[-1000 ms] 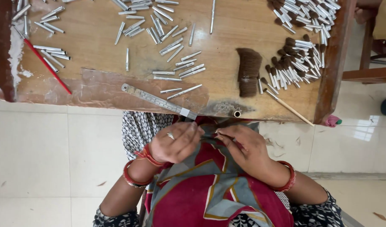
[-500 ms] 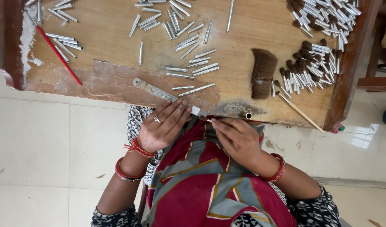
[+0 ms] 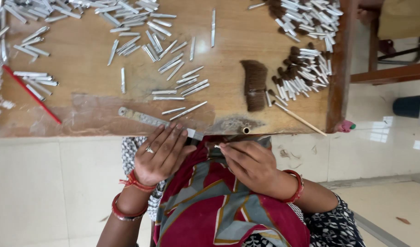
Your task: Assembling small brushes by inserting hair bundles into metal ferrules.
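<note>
Since half a second ago the left hand (image 3: 162, 153) is moved onto the metal ruler (image 3: 146, 118), fingers pressed flat. A small metal ferrule (image 3: 217, 146), beside the ruler's end, is pinched by right hand (image 3: 249, 162) fingertips.

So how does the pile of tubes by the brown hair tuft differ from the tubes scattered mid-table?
The pile by the tuft has dark bristles at the tube ends and is bunched tight; the scattered tubes look bare and lie apart. Both are slim, silvery, flat on the wooden table.
</note>
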